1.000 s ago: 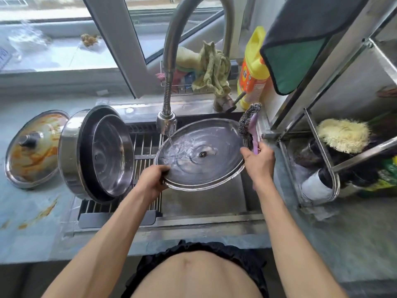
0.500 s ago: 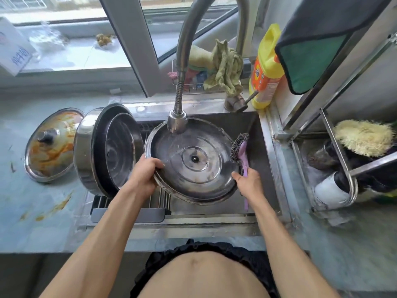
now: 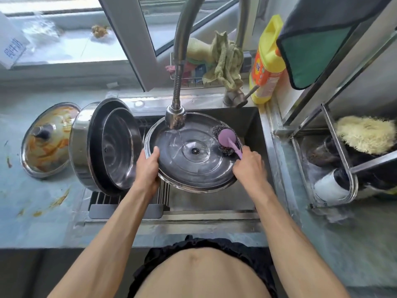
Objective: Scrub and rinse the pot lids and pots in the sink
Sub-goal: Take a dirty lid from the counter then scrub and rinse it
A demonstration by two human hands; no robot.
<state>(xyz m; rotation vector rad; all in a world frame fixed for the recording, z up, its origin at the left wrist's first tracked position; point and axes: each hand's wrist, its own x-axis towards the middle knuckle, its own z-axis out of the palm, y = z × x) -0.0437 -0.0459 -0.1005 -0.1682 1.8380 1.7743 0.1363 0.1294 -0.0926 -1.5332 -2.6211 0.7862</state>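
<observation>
Centrally, the left hand grips the near-left rim of a large steel lid, thumb over the rim and fingers curled beneath, holding it underside up and tilted over the sink. The right hand is clenched round the purple handle of a scrubber, whose dark wire-wool head presses against the lid's far-right inner face. Water runs from the tap, whose head hangs just above the lid's far edge, and pools around the small knob fixing at the lid's centre.

To the left, a steel pot lies on its side on a slatted drying rack that spans the left part of the sink; its mouth faces right and a smaller steel vessel nests inside it. Just beside the pot, on the blue-grey tabletop, a second lid rests knob up, smeared with orange residue; orange stains also mark the tabletop nearer the person.

Behind the sink, a yellow-green cloth is draped over a small wire rack, and a yellow detergent bottle with an orange label stands at the back-right corner. A dark towel with a green face hangs at upper right. On the right, a metal shelf rack holds a pale fibrous scrubbing pad and a white cup lying on its side.
</observation>
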